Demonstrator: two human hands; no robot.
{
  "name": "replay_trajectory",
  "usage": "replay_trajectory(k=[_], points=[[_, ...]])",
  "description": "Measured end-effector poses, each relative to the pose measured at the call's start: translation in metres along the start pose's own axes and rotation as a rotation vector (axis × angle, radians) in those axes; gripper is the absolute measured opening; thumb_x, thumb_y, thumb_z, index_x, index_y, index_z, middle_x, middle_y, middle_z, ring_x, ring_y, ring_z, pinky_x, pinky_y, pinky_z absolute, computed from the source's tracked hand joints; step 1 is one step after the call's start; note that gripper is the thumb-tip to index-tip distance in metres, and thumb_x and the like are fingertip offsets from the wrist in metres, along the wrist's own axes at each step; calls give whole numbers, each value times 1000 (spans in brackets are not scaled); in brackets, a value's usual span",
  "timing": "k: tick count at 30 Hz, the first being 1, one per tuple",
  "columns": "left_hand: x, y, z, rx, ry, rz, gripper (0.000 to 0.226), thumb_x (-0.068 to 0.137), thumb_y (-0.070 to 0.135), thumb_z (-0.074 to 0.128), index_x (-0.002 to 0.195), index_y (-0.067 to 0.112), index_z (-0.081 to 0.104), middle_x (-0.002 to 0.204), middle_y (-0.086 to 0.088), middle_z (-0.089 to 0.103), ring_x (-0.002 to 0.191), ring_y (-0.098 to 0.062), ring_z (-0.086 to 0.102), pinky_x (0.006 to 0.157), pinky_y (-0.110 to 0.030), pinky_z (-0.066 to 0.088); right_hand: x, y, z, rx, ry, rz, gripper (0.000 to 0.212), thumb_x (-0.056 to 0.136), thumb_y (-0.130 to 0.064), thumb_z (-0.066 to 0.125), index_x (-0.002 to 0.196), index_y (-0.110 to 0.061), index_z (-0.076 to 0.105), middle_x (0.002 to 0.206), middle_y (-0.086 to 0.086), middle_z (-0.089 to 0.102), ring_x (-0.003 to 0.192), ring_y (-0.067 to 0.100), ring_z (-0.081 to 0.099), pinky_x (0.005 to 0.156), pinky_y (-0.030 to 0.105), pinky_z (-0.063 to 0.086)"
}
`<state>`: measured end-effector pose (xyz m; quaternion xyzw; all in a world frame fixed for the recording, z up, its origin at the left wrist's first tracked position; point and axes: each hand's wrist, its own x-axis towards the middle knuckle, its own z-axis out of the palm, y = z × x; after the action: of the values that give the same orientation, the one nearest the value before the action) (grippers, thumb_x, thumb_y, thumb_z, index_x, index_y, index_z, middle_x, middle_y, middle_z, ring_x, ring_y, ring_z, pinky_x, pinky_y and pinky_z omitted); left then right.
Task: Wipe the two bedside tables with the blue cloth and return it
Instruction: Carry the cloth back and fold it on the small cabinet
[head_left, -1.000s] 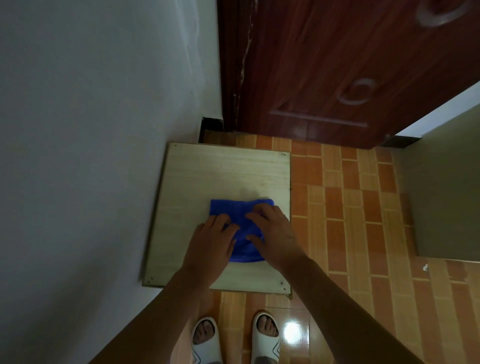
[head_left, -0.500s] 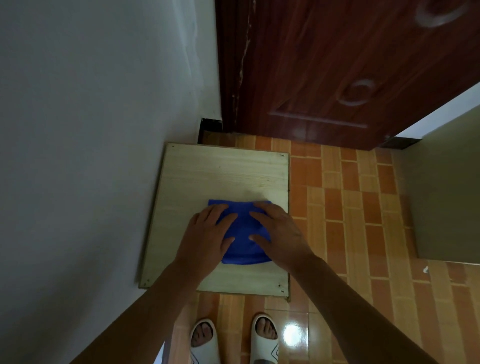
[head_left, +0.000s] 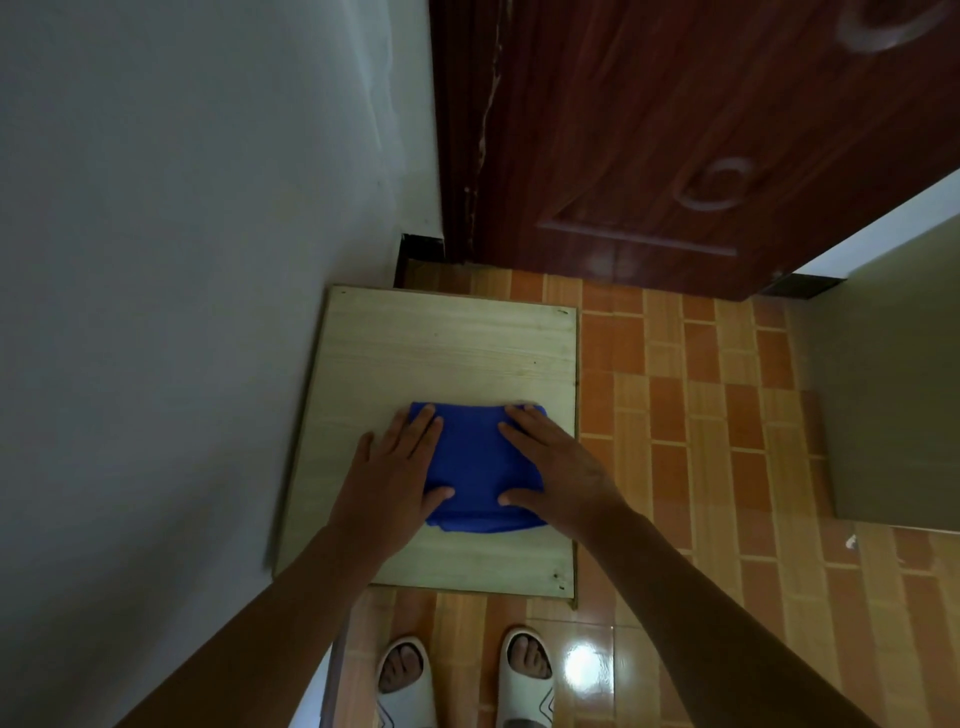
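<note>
Both hands' straight fingers press the blue cloth flat.

Dim, bluish light; a bright glare spot on the glossy floor tiles near the feet; wide-angle bending and blur at edges.

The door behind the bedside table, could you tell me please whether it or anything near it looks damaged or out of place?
Yes: the door has a pale, ragged strip of chipped finish running down its left edge. On the bedside table, the blue cloth lies flat under the left hand and right hand; nothing is spilled or askew.
</note>
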<state>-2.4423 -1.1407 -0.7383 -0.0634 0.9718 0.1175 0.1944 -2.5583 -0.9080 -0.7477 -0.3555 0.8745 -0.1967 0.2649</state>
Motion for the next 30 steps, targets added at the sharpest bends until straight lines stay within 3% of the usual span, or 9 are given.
replay_trajectory(k=[3, 6, 10, 16, 18, 20, 22, 26, 30], points=[[-3, 7, -7, -13, 71, 79, 71, 99, 54, 47, 159, 19, 30, 169, -1, 18, 157, -25, 12, 123, -52, 25, 1, -10, -3, -14, 96, 15, 85, 90, -48, 76, 159, -17, 39, 170, -6, 23, 159, 12, 12, 128, 27, 4], [-9, 15, -3, 30, 151, 225, 59, 96, 44, 59, 149, 19, 50, 161, -6, 39, 151, -28, 33, 115, -54, 39, -6, -15, 4, -26, 161, -69, 71, 90, -35, 79, 151, -11, 52, 163, 4, 41, 155, 23, 30, 129, 40, 22], [-21, 6, 10, -44, 88, 183, 54, 103, 45, 43, 153, 26, 43, 167, 3, 25, 154, -21, 24, 116, -48, 38, -23, 3, 10, 9, 80, -79, 67, 98, -35, 71, 157, -18, 44, 168, -8, 29, 159, 14, 18, 128, 38, 24], [-29, 6, 2, -36, 155, 157, 55, 99, 48, 32, 141, 24, 60, 160, 0, 42, 148, -24, 39, 110, -52, 45, -26, 9, 8, -44, 114, -102, 64, 99, -39, 68, 155, -17, 46, 167, -7, 30, 158, 14, 19, 127, 41, 29], [-27, 10, -2, -26, 192, 163, 49, 100, 44, 39, 136, 24, 64, 155, -3, 48, 144, -26, 45, 109, -52, 46, -25, 5, 6, -98, 184, -163, 60, 96, -35, 73, 149, -14, 55, 162, 0, 41, 155, 21, 31, 124, 43, 34], [-27, 15, -1, -17, 226, 210, 41, 96, 38, 61, 133, 22, 66, 149, -5, 55, 137, -28, 53, 106, -51, 49, -29, 3, 9, -158, 225, -257, 56, 91, -29, 79, 141, -11, 63, 155, 5, 52, 149, 27, 42, 119, 45, 40], [-29, 19, 3, -34, 218, 240, 47, 86, 34, 78, 130, 20, 69, 146, -7, 58, 132, -29, 58, 102, -50, 53, -33, 3, 13, -189, 228, -291, 54, 88, -24, 83, 137, -10, 67, 152, 7, 56, 145, 30, 47, 114, 48, 47], [-33, 9, 9, -14, 208, 209, 51, 84, 34, 80, 131, 19, 68, 150, -7, 54, 136, -29, 55, 102, -47, 53, -27, -3, 17, -160, 233, -253, 54, 88, -22, 83, 137, -7, 66, 152, 9, 55, 145, 33, 46, 112, 52, 48], [-25, 0, 4, -46, 255, 126, 48, 84, 30, 81, 128, 13, 69, 147, -12, 56, 134, -34, 56, 101, -51, 53, -4, -19, 18, -143, 194, -211, 55, 94, -26, 77, 143, -8, 61, 156, 7, 50, 150, 30, 39, 122, 47, 36]])
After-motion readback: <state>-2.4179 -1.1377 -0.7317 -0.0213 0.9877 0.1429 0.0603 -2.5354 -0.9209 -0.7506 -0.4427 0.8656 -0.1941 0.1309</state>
